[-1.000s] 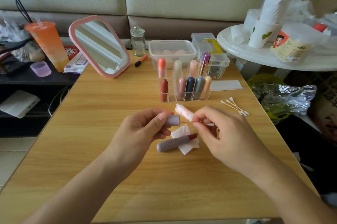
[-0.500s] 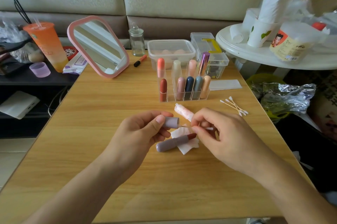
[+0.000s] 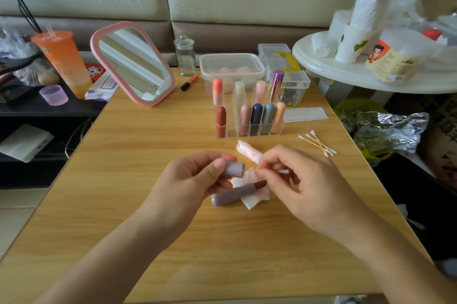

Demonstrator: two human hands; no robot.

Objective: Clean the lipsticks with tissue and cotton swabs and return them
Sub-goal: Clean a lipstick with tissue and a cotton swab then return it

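- Your left hand (image 3: pixel 195 177) is closed around the mauve lipstick cap (image 3: pixel 235 169), thumb and fingers pinching its closed end, open mouth turned toward your right hand (image 3: pixel 301 187).
- Your right hand pinches a cotton swab (image 3: pixel 282 171) between thumb and forefinger, its white tip poking out to the right; the working end sits hidden by your fingertips, right at the cap's mouth.
- The cap is a light, rigid plastic shell, probably slick, so grip it by the barrel and leave the rim clear for the swab.
- The swab is thin and bends easily (hold it close to the working tip if you want any pressure).
- The uncapped lipstick (image 3: pixel 235 195) lies on the worktop (image 3: pixel 138 145) just below your hands, its dark red bullet resting on a crumpled tissue (image 3: pixel 254 198). The bullet is soft and will likely smear or snap, so pick it up by the mauve tube only.
- A rolled tissue (image 3: pixel 248 150) flecked with pink lies just behind your right hand.
- The clear organiser (image 3: pixel 249 130) holds nine lipsticks upright: five in front, four behind. The front slot next to the red one looks empty and is likely this lipstick's place.
- Spare swabs (image 3: pixel 317 143) lie loose to the right of it.
- The lidded tub (image 3: pixel 231 69) behind holds pale round things, too blurred to name.
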